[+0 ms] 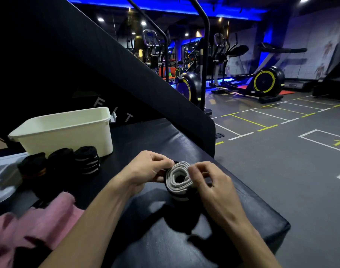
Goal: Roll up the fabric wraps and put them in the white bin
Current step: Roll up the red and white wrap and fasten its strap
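Observation:
A grey-and-black fabric wrap (178,177), coiled into a roll, sits between both hands just above the black padded bench (242,213). My left hand (148,169) grips its left side. My right hand (213,182) pinches its right edge with curled fingers. Three rolled black wraps (64,163) stand side by side in front of the white bin (68,130), which is at the bench's far left. The bin's inside is not visible.
Pink fabric (30,225) lies bunched at the near left of the bench. A white sheet (3,176) lies at the left edge. A black slanted panel (126,78) rises behind the bin. The bench drops to the gym floor (281,147) on the right.

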`<action>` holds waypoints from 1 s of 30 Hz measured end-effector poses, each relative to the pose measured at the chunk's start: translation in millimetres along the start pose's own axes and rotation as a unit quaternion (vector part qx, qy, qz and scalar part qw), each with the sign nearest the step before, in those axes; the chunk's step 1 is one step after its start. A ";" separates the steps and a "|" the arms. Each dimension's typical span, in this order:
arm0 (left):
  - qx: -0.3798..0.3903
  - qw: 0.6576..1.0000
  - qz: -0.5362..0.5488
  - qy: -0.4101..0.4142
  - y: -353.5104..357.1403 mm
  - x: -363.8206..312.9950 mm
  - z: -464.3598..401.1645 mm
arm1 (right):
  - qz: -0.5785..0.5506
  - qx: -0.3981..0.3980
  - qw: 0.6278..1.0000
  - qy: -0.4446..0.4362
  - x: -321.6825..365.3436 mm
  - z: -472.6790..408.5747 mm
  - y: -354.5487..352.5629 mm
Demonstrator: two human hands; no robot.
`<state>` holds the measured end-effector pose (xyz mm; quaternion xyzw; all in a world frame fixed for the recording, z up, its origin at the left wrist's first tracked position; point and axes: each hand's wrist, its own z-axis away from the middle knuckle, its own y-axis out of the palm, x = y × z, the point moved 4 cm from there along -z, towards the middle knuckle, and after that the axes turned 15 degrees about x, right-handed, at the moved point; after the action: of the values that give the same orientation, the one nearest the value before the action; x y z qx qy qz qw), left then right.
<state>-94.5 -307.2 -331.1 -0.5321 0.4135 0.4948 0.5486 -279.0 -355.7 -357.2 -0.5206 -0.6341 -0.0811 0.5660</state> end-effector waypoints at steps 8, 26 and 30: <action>0.032 0.999 0.041 -0.008 5.5 8.6 -4.4 | 0.014 0.002 0.998 0.061 -8.0 8.1 9.3; 0.020 0.997 -0.073 0.014 14.6 15.5 -9.9 | -0.129 0.034 0.990 0.054 -28.8 -0.8 1.4; 0.065 0.994 -0.061 0.064 22.1 7.3 -7.1 | -0.302 -0.002 0.950 0.075 -30.7 -3.6 -8.6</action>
<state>-114.4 -314.7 -342.8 -0.5504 0.4461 0.3974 0.5833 -288.8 -379.4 -376.4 -0.2983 -0.7174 -0.2880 0.5599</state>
